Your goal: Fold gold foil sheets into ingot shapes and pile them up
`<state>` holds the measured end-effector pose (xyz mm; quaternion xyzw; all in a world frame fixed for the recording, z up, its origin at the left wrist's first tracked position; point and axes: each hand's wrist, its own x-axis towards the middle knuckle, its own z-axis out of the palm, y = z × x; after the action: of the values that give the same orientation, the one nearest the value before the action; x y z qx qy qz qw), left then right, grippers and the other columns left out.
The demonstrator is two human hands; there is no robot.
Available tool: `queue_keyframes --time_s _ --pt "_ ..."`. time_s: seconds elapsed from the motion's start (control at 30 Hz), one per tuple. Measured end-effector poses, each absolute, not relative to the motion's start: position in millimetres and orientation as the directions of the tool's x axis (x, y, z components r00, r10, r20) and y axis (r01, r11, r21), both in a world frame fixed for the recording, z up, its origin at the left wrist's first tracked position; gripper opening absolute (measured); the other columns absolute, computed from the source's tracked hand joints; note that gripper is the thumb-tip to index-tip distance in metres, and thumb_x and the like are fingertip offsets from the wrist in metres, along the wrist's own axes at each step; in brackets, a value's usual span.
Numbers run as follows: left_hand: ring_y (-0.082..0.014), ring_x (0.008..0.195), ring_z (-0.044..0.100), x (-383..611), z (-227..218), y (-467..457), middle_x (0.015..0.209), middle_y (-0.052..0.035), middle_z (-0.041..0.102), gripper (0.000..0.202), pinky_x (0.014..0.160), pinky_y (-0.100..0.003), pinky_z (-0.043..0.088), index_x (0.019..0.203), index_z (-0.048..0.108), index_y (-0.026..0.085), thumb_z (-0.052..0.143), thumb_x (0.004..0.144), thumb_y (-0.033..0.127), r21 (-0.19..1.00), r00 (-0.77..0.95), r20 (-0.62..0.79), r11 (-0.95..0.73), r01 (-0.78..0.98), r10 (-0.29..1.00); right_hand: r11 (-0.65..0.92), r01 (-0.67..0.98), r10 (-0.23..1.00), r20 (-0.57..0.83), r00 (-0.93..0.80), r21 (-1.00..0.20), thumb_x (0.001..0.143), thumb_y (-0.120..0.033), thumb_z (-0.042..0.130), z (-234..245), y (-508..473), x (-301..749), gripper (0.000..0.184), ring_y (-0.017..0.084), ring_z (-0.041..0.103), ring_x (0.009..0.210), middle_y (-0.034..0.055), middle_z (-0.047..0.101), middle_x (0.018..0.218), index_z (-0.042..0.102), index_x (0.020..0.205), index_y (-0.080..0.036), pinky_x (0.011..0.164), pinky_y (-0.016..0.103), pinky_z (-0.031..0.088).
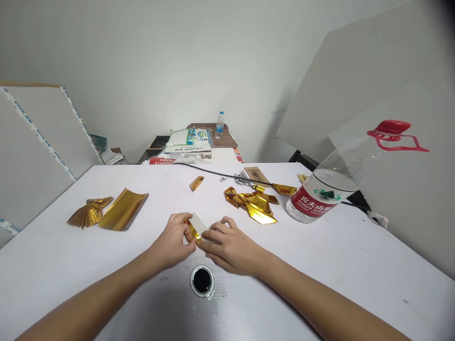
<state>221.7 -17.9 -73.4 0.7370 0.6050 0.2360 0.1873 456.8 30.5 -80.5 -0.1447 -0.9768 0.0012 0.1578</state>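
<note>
A small piece of gold foil paper (193, 230) with a whitish back is at the middle of the table, partly folded over on itself. My left hand (175, 239) pinches its left edge and lower corner between thumb and fingers. From the right, my right hand (231, 246) grips the same paper with bent fingers pressed on its lower right side; its thumb is partly hidden. Just below both hands sits a small round container (202, 281) with a dark inside and a pale, smeared rim.
Stacked gold sheets (122, 210) and a pleated gold fan (87, 214) lie left. Folded gold pieces (254, 204) and a small gold piece (196, 183) lie beyond my hands. A large water bottle (316, 196) stands right. A black cable (213, 171) crosses the far edge.
</note>
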Motion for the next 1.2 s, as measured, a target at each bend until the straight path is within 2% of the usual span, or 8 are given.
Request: queue_keyframes --time_s 0.2,0.37,0.53,0.73,0.87,1.0,1.1,1.2 --pt "-0.0334 0.142 0.051 221 -75 -18 0.144 -0.0103 0.061 0.016 0.117 -0.059 0.052 0.066 0.065 0.018 0.071 0.081 0.017 0.553 0.154 0.143 -0.208 0.807 0.978 0.934 0.324 0.355 0.278 -0.893 -0.153 0.107 -0.036 0.048 -78 29 458 0.035 0.02 0.052 0.112 0.0052 0.067 0.128 0.065 0.138 -0.034 0.099 0.042 0.029" --pt "-0.0331 0.138 0.056 216 -81 -16 0.14 -0.01 0.064 0.02 0.111 -0.053 0.057 0.062 0.065 0.019 0.073 0.08 0.019 0.529 0.177 0.227 -0.274 0.803 0.958 0.93 0.306 0.357 0.299 -0.885 -0.205 0.108 -0.033 0.047 -77 30 464 0.034 0.02 0.055 0.117 0.0051 0.068 0.133 0.07 0.133 -0.033 0.101 0.043 0.029" --pt "-0.0316 0.142 0.053 210 -80 -15 0.144 -0.0112 0.061 0.018 0.113 -0.05 0.056 0.067 0.064 0.018 0.07 0.084 0.02 0.52 0.205 0.172 -0.266 0.812 0.964 0.925 0.301 0.361 0.285 -0.888 -0.233 0.107 -0.033 0.047 -79 31 468 0.035 0.024 0.056 0.126 0.0061 0.066 0.141 0.07 0.133 -0.032 0.103 0.047 0.03" --pt "-0.0277 0.144 0.05 201 -71 -21 0.136 -0.0091 0.064 0.004 0.113 -0.047 0.053 0.093 0.067 0.02 0.063 0.093 0.022 0.555 0.284 0.134 -0.31 0.772 0.949 0.919 0.273 0.343 0.239 -0.908 -0.283 0.107 -0.032 0.047 -78 35 473 0.034 0.026 0.049 0.144 0.0056 0.062 0.147 0.066 0.135 -0.031 0.119 0.061 0.021" --pt "-0.0243 0.13 0.055 205 -69 -29 0.137 -0.0063 0.062 0.026 0.112 -0.046 0.051 0.113 0.072 0.028 0.053 0.099 0.019 0.408 0.4 0.176 -0.437 0.802 0.899 0.89 0.354 0.421 0.223 -0.879 -0.286 0.106 -0.037 0.05 -77 48 476 0.029 0.029 0.043 0.15 0.0083 0.061 0.146 0.07 0.122 -0.024 0.122 0.067 0.02" --pt "-0.0298 0.129 0.054 216 -69 -33 0.143 -0.0086 0.059 0.031 0.105 -0.05 0.052 0.126 0.069 0.031 0.061 0.097 0.027 0.252 0.453 0.167 -0.483 0.839 0.875 0.79 0.537 0.61 0.289 -0.738 -0.296 0.108 -0.041 0.046 -84 60 468 0.035 0.032 0.043 0.149 0.0075 0.062 0.145 0.075 0.104 -0.023 0.12 0.067 0.025" --pt "-0.0337 0.141 0.045 221 -69 -33 0.153 -0.0092 0.052 0.041 0.113 -0.054 0.048 0.137 0.063 0.028 0.062 0.097 0.034 0.229 0.509 0.182 -0.54 0.81 0.841 0.717 0.624 0.696 0.34 -0.632 -0.309 0.105 -0.042 0.053 -91 60 458 0.032 0.033 0.046 0.143 0.0057 0.063 0.143 0.075 0.095 -0.021 0.117 0.066 0.026" --pt "-0.0316 0.141 0.047 224 -68 -32 0.149 -0.0099 0.058 0.049 0.12 -0.053 0.044 0.144 0.057 0.024 0.063 0.098 0.037 0.278 0.579 0.163 -0.6 0.75 0.799 0.709 0.65 0.7 0.38 -0.605 -0.273 0.102 -0.043 0.058 -96 56 453 0.029 0.034 0.045 0.141 0.0065 0.064 0.141 0.077 0.095 -0.022 0.118 0.066 0.023"
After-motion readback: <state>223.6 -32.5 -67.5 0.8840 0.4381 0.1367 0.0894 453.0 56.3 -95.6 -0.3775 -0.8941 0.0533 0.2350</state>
